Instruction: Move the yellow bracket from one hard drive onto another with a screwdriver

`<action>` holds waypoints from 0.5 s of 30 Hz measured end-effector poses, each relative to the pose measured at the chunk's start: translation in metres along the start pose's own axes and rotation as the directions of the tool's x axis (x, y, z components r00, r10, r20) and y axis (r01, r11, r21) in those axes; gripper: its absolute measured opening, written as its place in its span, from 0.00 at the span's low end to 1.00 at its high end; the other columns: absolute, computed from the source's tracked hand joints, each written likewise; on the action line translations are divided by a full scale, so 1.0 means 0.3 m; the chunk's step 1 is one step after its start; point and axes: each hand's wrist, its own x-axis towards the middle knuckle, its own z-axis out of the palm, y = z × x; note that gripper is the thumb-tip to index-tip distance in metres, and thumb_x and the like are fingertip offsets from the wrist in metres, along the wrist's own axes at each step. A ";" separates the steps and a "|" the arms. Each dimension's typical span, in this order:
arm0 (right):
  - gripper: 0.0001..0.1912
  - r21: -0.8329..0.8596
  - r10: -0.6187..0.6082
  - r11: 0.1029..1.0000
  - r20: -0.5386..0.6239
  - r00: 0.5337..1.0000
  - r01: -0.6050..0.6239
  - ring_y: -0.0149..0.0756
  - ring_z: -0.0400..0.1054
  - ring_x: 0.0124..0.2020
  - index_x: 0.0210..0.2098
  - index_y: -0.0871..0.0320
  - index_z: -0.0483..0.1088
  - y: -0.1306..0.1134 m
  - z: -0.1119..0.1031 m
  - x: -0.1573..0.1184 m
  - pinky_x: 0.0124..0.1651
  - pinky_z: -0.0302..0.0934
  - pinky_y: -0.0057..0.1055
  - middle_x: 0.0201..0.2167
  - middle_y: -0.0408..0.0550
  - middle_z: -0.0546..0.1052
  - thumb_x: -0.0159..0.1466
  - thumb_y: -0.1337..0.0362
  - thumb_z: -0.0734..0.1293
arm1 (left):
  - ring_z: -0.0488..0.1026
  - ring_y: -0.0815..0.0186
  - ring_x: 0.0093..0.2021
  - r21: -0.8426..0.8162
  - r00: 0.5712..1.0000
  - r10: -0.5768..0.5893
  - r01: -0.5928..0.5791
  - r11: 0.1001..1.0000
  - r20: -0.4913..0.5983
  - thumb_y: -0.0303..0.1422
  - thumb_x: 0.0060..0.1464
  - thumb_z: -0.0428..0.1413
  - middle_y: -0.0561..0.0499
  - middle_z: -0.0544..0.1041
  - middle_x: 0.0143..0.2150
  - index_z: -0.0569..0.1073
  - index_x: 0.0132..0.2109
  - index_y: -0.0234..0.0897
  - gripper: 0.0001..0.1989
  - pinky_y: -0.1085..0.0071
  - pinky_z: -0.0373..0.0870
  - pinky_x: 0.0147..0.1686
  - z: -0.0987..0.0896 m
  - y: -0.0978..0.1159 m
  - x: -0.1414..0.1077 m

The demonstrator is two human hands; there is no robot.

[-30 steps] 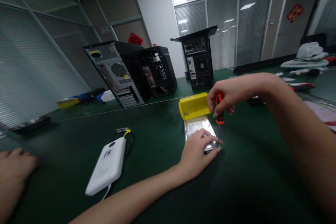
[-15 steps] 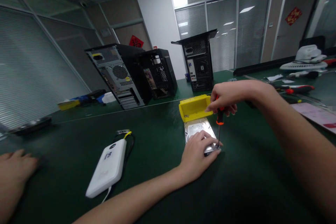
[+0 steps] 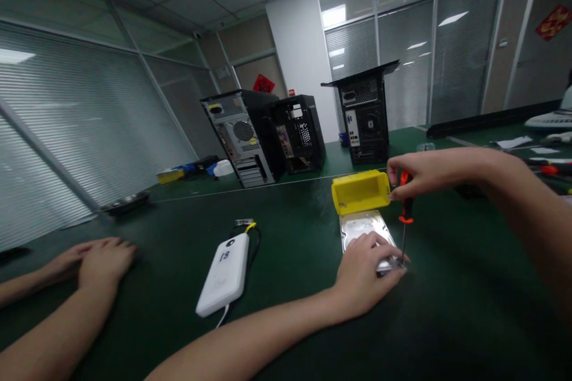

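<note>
A silver hard drive lies flat on the green table. My left hand grips it near its front end, fingers across the top and thumb along the near edge, covering much of it. In my right hand is a screwdriver with a red and black handle, held from above between thumb and fingers. Its shaft stands almost upright, the tip down at the drive's front right corner beside my left fingertips. Whatever lies under the tip is too small to make out. Right behind the drive sits a yellow open box with small bits inside.
Left of my left arm lies a white power bank with cables. Another person's hands rest on the table at far left. Computer cases and another black case stand at the back. Tools lie at right.
The view has swung left, so everything sits further right in the picture and more of the other person's arms shows. My right hand's fingers have shifted on the screwdriver handle, exposing more of it.
</note>
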 end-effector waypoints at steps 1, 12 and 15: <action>0.24 0.001 0.008 1.000 -0.007 1.000 -0.008 0.41 0.69 0.38 0.42 0.60 0.65 -0.001 0.001 0.001 0.35 0.61 0.32 0.39 0.51 0.74 0.53 0.49 0.65 | 0.65 0.63 0.45 -0.002 1.000 -0.001 0.001 1.000 -0.001 0.38 0.56 0.52 0.52 0.69 0.43 0.73 0.45 0.45 0.10 0.67 0.62 0.44 0.001 0.000 0.000; 0.20 0.119 0.014 0.993 0.062 0.998 -0.022 0.34 0.70 0.22 0.38 0.61 0.64 -0.026 0.009 0.015 0.21 0.63 0.28 0.29 0.51 0.76 0.53 0.52 0.67 | 0.65 0.63 0.46 -0.015 1.000 0.006 -0.006 1.000 0.007 0.38 0.56 0.53 0.52 0.69 0.43 0.73 0.45 0.46 0.10 0.67 0.61 0.44 -0.001 -0.002 0.005; 0.19 0.164 -0.029 0.986 0.072 0.997 0.017 0.34 0.70 0.20 0.34 0.60 0.64 -0.025 0.017 0.024 0.21 0.65 0.28 0.25 0.49 0.76 0.53 0.52 0.67 | 0.65 0.63 0.45 -0.009 1.000 0.009 -0.009 1.000 -0.001 0.38 0.56 0.53 0.52 0.69 0.43 0.73 0.45 0.46 0.10 0.68 0.61 0.43 0.002 -0.003 0.003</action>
